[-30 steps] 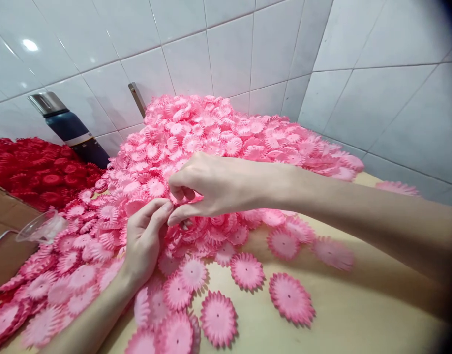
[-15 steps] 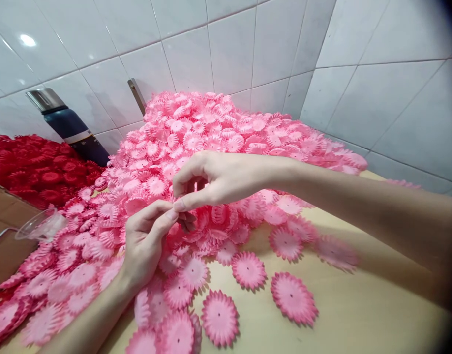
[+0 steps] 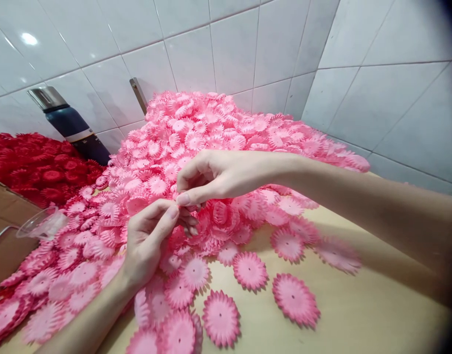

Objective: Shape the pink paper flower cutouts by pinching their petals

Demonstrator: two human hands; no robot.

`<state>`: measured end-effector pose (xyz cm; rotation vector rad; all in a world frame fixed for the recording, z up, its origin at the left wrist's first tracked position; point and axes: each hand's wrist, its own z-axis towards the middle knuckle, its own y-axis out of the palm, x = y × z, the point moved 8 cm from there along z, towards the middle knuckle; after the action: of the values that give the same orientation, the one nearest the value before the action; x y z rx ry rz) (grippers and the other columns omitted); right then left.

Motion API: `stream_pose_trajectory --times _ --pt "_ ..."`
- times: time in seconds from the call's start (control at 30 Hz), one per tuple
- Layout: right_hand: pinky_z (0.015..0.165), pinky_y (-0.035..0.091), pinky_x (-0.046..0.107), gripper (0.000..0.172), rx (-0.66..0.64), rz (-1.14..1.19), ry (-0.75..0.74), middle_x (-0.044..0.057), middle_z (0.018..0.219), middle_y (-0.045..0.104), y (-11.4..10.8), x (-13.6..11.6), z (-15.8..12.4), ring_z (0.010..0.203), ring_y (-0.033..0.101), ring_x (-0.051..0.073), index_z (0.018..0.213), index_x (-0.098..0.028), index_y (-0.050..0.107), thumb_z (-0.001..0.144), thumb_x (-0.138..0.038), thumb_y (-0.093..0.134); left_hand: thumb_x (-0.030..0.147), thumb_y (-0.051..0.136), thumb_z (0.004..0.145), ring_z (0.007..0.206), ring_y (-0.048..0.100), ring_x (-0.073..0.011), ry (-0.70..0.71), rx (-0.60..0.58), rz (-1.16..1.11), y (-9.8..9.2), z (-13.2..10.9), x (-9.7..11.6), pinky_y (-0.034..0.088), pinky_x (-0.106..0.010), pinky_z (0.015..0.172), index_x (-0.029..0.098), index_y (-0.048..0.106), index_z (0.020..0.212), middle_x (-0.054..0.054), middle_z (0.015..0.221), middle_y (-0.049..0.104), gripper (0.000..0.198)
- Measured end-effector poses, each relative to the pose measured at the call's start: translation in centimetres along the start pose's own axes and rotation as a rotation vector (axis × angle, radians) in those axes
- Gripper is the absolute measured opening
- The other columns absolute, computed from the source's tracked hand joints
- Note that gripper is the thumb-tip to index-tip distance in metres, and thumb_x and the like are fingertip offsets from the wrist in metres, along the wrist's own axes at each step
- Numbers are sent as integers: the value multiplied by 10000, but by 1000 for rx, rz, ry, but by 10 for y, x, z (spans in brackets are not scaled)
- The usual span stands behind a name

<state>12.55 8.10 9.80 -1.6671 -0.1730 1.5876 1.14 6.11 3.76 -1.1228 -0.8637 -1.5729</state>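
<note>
A large heap of pink scalloped petal discs [image 3: 218, 132] covers the back of a pale wooden table [image 3: 358, 314]. My left hand [image 3: 148, 241] is raised over the heap's front edge, thumb and fingers pinched together on a pink petal disc [image 3: 181, 216] that is mostly hidden by the fingers. My right hand [image 3: 214, 177] reaches in from the right, its thumb and forefinger pinched at the same spot, touching the left fingertips. Loose pink discs [image 3: 250, 270] lie flat on the table just below both hands.
A pile of red petal discs [image 3: 37, 164] lies at the left. A dark blue flask with a metal cap [image 3: 69, 125] leans against the white tiled wall [image 3: 248, 44]. A clear plastic cup [image 3: 41, 223] and a brown cardboard box [image 3: 4, 236] sit at the left edge.
My right hand has lifted a little off the heap and its fingers have closed into a finer pinch against the left fingertips. The left hand stays almost in place.
</note>
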Motion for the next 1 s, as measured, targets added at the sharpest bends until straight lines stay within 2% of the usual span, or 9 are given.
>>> stream_pose_trajectory --times 0.13,0.4,0.57,0.67,0.77,1.0 --pt "557 371 213 246 -21 4 16 -2 743 578 1 1 0 644 472 75 747 -142 559 893 -329 622 282 572 933 709 660 -158 -4 -29 35 2 0 -2 549 -279 660 218 722 915 -37 829 726 165" --pt "549 358 216 235 -21 -7 54 -5 734 537 -2 0 -1 641 446 73 786 -131 581 936 -311 564 237 561 941 664 666 -129 -21 -75 11 7 -1 -2 529 -232 612 231 696 911 -12 806 724 138" --pt "491 332 227 296 36 -72 45 -11 707 545 -2 0 -1 595 455 76 780 -144 575 887 -418 613 230 572 934 696 663 -136 -23 -60 17 5 0 -2 549 -251 668 217 711 931 -20 812 719 139" --pt "499 354 222 249 93 -113 26 -6 708 551 -3 -1 -1 609 486 78 737 -146 531 863 -329 642 228 576 930 680 661 -140 -33 -59 38 4 0 -3 552 -262 677 206 713 927 -21 778 718 138" --pt "510 373 211 205 97 -59 4 -13 694 543 -4 0 0 612 493 73 729 -143 532 859 -262 636 209 579 925 666 659 -140 -35 -39 25 2 0 -2 549 -259 660 197 711 913 -19 761 718 133" --pt "543 373 216 213 56 91 20 -11 694 549 -4 11 5 630 490 71 740 -118 576 822 -265 706 175 596 902 632 651 -138 -6 -18 3 2 -1 2 545 -253 622 179 717 836 -16 726 721 138"
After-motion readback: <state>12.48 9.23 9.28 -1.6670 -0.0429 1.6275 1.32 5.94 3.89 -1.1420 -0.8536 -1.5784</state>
